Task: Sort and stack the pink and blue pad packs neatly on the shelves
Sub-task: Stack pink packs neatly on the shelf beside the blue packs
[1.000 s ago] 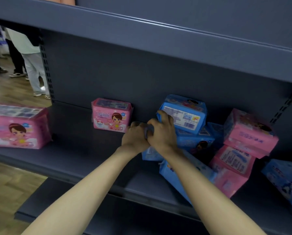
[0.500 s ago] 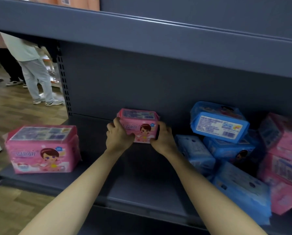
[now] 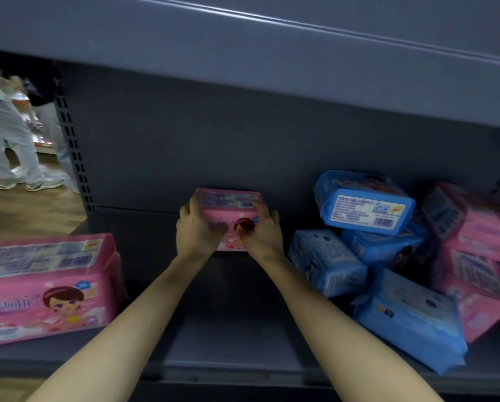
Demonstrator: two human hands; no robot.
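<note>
Pink pad pack [image 3: 228, 203], both ends gripped: left hand [image 3: 198, 230], right hand [image 3: 261, 236], fingers [image 3: 190, 204] curled on it.
At shelf [image 3: 228, 329] back, upright, long axis left-right. One more pink pack [image 3: 45, 285] left; four blue packs [image 3: 364, 210] piled right.

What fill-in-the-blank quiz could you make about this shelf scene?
1. The left hand and right hand together hold a small pad pack coloured ____.
2. The large pink pad pack stands to the ____ of both hands.
3. The topmost pad pack at the right, white label showing, is coloured ____.
Missing words: pink, left, blue.
</note>
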